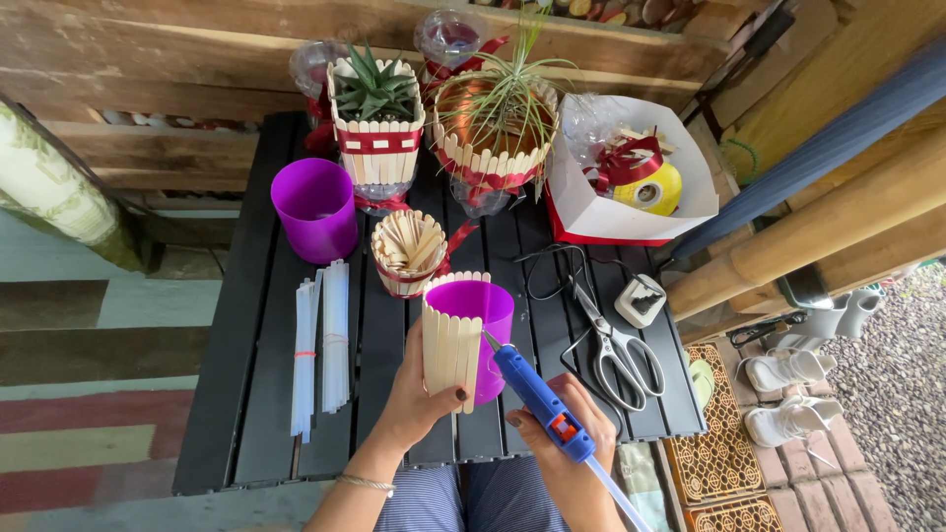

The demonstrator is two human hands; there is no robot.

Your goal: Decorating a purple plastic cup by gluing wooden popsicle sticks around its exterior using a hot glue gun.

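Note:
My left hand (414,399) grips a purple plastic cup (473,310) partly clad in upright wooden craft sticks (451,335), held above the black slatted table (246,394). My right hand (562,433) holds a blue hot glue gun (537,394); its nozzle tip touches the cup just beside the last stick. A clear glue stick juts from the gun's rear toward the bottom edge.
Behind the cup: a holder full of loose craft sticks (407,251), a bare purple cup (315,207), two stick-clad planters with plants (376,123) (496,133). Clear glue sticks (320,340) lie left, scissors (616,345) and a plug (641,299) right, ribbon rolls in a white box (636,177).

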